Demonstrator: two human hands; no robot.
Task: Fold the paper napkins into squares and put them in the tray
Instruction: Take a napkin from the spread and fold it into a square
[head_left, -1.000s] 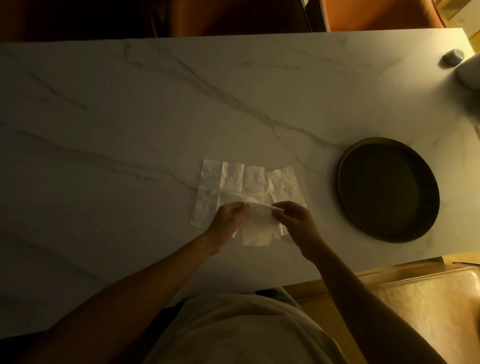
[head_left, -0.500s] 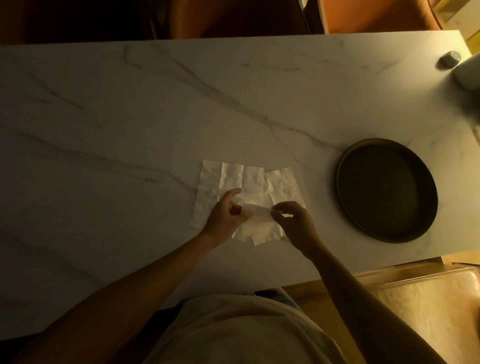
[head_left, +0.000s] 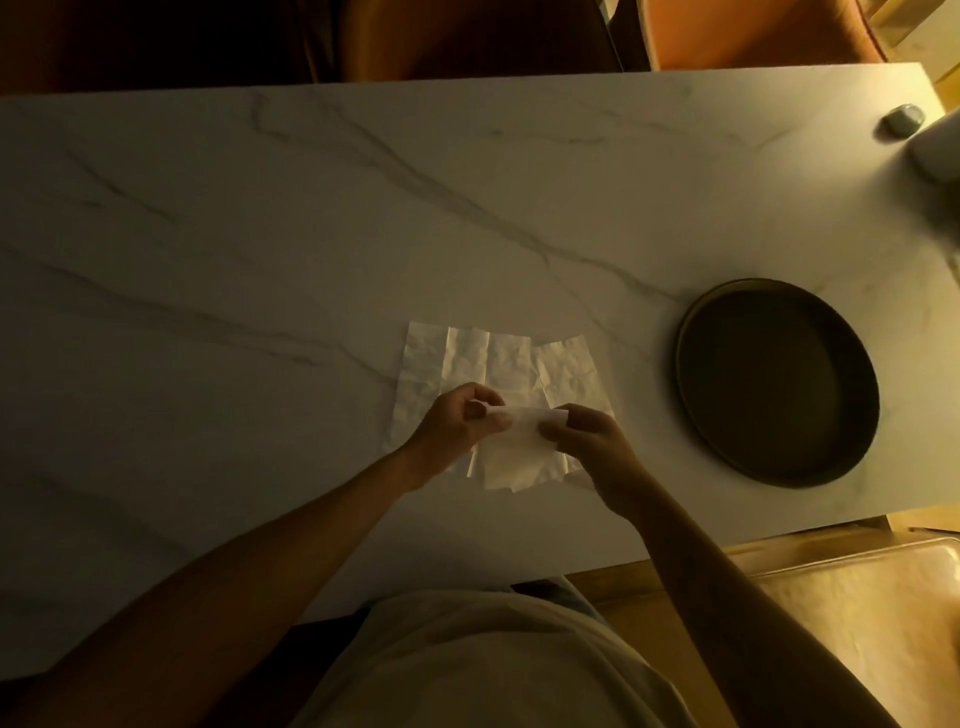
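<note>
A white paper napkin (head_left: 511, 452) hangs between my two hands just above the marble table. My left hand (head_left: 457, 423) pinches its upper left corner and my right hand (head_left: 584, 436) pinches its upper right corner. Beneath and beyond it, several crumpled white napkins (head_left: 493, 361) lie overlapping flat on the table. The round dark tray (head_left: 696, 332) rests to the right, with nothing inside it, well apart from my right hand.
The white marble table (head_left: 260, 234) stretches far to the left and back. A small grey round object (head_left: 903, 118) and a blurred white object (head_left: 937, 148) sit at the far right corner. A pale rug (head_left: 857, 623) lies below the table's near right edge.
Both hands have lifted the napkin's top edge and drawn it taut between them. The left hand's thumb has closed onto the corner.
</note>
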